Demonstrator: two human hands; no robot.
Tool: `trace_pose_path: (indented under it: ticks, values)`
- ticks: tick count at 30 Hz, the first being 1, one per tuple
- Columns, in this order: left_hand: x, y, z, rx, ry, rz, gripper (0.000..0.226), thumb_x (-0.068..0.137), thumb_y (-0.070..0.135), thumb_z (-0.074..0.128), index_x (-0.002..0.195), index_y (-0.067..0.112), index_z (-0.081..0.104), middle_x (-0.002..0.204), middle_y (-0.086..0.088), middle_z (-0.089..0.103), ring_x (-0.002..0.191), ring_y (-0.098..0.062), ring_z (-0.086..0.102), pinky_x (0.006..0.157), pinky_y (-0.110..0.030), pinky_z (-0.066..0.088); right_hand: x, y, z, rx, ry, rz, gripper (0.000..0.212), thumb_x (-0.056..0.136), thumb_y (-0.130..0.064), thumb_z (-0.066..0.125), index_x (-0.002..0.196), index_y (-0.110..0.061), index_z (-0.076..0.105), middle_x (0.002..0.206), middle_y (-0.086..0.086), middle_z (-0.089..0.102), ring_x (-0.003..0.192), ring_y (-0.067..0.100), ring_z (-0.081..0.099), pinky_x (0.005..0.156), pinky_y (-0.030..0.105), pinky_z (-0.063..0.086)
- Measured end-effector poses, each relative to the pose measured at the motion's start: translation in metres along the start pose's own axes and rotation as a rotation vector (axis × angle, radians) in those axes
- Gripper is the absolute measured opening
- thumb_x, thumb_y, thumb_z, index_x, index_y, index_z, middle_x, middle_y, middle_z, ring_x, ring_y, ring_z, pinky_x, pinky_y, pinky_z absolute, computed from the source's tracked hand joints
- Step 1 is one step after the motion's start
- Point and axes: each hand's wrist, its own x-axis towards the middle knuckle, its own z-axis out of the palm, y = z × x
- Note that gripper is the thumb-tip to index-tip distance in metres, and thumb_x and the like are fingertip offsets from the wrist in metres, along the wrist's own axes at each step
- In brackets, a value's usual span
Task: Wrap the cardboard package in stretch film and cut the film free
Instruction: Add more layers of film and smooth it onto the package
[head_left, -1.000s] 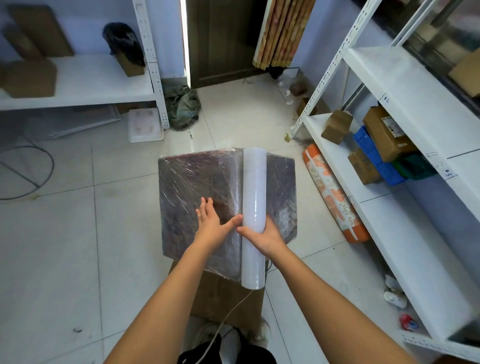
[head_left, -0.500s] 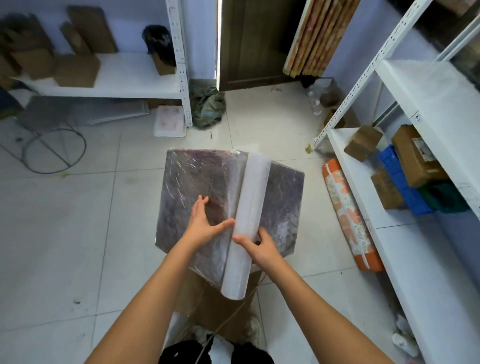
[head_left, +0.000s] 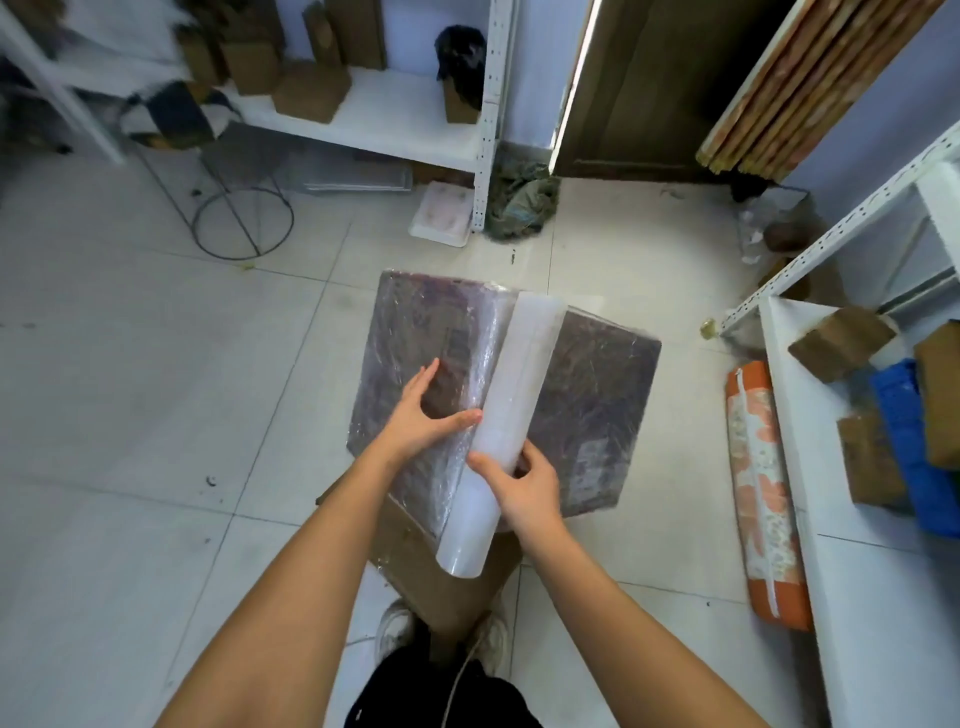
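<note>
- Right hand (head_left: 527, 480) is gripping the film roll (head_left: 506, 415) near its lower end, centre frame.
- Left hand (head_left: 423, 415) is pressing spread fingers on the wrapped package (head_left: 597, 405).

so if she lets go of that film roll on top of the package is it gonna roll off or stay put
The film roll would likely roll: it is a smooth cylinder lying along the package, whose film-covered top looks tilted and slick. The sheet already stuck down beside the left hand might check it a little. Right now only the right hand grips it.
</note>
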Motion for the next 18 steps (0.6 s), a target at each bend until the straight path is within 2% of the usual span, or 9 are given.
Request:
trace_pose_path:
  ticks: [3, 6, 8, 10, 14, 18]
  values:
    - [-0.004, -0.007, -0.003, -0.115, 0.028, -0.029, 0.095, 0.068, 0.056, 0.074, 0.148, 0.038, 0.026, 0.158, 0.006, 0.02, 0.143, -0.017, 0.022, 0.115, -0.046, 0.028, -0.006, -0.002, 0.006, -0.019, -0.015, 0.011, 0.052, 0.069, -0.026, 0.083, 0.113, -0.02, 0.056, 0.1, -0.01, 0.063, 0.093, 0.009, 0.062, 0.078, 0.024, 0.052]
    - [-0.01, -0.014, 0.005, -0.102, 0.08, -0.011, 0.093, 0.076, 0.046, 0.074, 0.15, 0.033, 0.02, 0.16, 0.004, 0.01, 0.144, -0.019, 0.017, 0.116, -0.042, 0.024, -0.008, 0.0, 0.018, -0.059, 0.078, 0.059, 0.055, 0.066, -0.025, 0.084, 0.108, -0.014, 0.05, 0.099, -0.002, 0.059, 0.091, 0.016, 0.061, 0.078, 0.032, 0.052]
    - [-0.017, -0.023, 0.008, -0.146, 0.142, -0.01, 0.093, 0.077, 0.041, 0.075, 0.151, 0.031, 0.019, 0.16, 0.002, 0.011, 0.144, -0.019, 0.017, 0.115, -0.038, 0.022, -0.009, 0.005, 0.025, -0.1, 0.156, 0.077, 0.051, 0.067, -0.022, 0.083, 0.098, -0.011, 0.045, 0.092, 0.0, 0.055, 0.085, 0.018, 0.059, 0.07, 0.028, 0.048]
    - [-0.023, -0.034, 0.005, -0.182, 0.177, -0.016, 0.096, 0.074, 0.04, 0.078, 0.15, 0.03, 0.02, 0.159, 0.001, 0.014, 0.145, -0.019, 0.018, 0.115, -0.036, 0.021, -0.01, 0.011, 0.03, -0.154, 0.199, 0.078, 0.049, 0.067, -0.021, 0.083, 0.094, -0.011, 0.043, 0.086, -0.002, 0.053, 0.08, 0.018, 0.057, 0.067, 0.028, 0.044]
    - [-0.028, -0.054, -0.007, -0.182, 0.194, -0.031, 0.107, 0.067, 0.041, 0.083, 0.151, 0.029, 0.018, 0.159, 0.0, 0.017, 0.144, -0.019, 0.021, 0.115, -0.037, 0.022, -0.015, 0.021, 0.046, -0.221, 0.182, 0.067, 0.051, 0.067, -0.026, 0.082, 0.095, -0.012, 0.042, 0.085, -0.002, 0.053, 0.082, 0.021, 0.058, 0.073, 0.037, 0.049]
    - [-0.029, -0.068, -0.022, -0.224, 0.228, -0.05, 0.104, 0.067, 0.039, 0.084, 0.15, 0.027, 0.023, 0.156, 0.001, 0.024, 0.141, -0.019, 0.026, 0.111, -0.034, 0.028, -0.016, 0.023, 0.059, -0.334, 0.136, 0.006, 0.06, 0.064, -0.036, 0.084, 0.099, -0.017, 0.039, 0.09, -0.005, 0.054, 0.085, 0.02, 0.059, 0.073, 0.036, 0.049]
